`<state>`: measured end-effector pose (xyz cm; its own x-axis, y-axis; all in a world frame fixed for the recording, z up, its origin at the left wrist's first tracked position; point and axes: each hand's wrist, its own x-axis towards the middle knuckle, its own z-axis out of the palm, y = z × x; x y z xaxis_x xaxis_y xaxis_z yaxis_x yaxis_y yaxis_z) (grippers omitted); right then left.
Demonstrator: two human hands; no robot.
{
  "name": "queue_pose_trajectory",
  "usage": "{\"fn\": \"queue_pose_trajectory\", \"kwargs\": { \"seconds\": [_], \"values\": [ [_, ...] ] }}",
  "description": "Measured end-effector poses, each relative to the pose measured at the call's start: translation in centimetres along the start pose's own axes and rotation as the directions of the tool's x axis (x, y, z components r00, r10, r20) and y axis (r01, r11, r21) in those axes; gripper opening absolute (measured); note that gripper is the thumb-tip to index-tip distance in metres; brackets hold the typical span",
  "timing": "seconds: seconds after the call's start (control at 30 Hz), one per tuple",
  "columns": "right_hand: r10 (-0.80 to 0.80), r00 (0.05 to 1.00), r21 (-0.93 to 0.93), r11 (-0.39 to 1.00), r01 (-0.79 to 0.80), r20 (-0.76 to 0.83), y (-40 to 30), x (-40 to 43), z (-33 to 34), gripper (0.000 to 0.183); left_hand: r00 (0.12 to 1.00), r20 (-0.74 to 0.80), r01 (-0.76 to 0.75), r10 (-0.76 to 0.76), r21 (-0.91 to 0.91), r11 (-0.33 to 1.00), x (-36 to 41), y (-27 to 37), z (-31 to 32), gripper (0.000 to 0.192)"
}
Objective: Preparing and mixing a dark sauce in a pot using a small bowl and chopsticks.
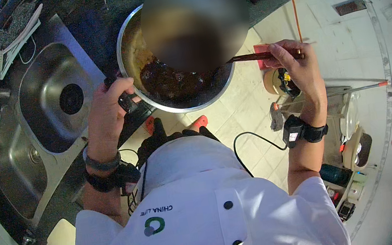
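Note:
A round metal pot with dark brown food or liquid in it is before me, at the counter's edge. My left hand grips the black pot handle at the pot's left side. In my right hand, right of the pot, is a pair of dark brown chopsticks; they point left over the pot's rim. A blurred round patch hides the chopstick tips and the upper right part of the pot.
To the left lies a double-basin steel sink, with a dish brush beyond it. A dark counter surrounds the pot's far side. Right of me, a mop-like tool and a cluttered shelf stand by the wall. Cables hang near both wrists.

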<state>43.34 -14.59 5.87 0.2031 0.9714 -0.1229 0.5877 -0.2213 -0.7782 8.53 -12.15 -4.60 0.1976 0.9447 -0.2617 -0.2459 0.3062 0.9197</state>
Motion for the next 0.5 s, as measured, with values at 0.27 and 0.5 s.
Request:
{"fn": "queue_pose_trajectory", "kwargs": {
  "seconds": [0.27, 0.5],
  "values": [
    [-0.219, 0.973, -0.279, 0.941, 0.192, -0.067, -2.7, 1.2, 1.9, 0.022, 0.999, 0.052, 0.013, -0.004, -0.177, 0.984, 0.2, -1.2, -1.3, 0.012],
    [0.063, 0.984, -0.192, 0.981, -0.031, 0.166, -3.4, 0.7, 1.9, 0.019, 0.998, 0.018, 0.067, -0.064, -0.2, 0.978, 0.2, -1.0, -1.6, 0.014]
  ]
}}
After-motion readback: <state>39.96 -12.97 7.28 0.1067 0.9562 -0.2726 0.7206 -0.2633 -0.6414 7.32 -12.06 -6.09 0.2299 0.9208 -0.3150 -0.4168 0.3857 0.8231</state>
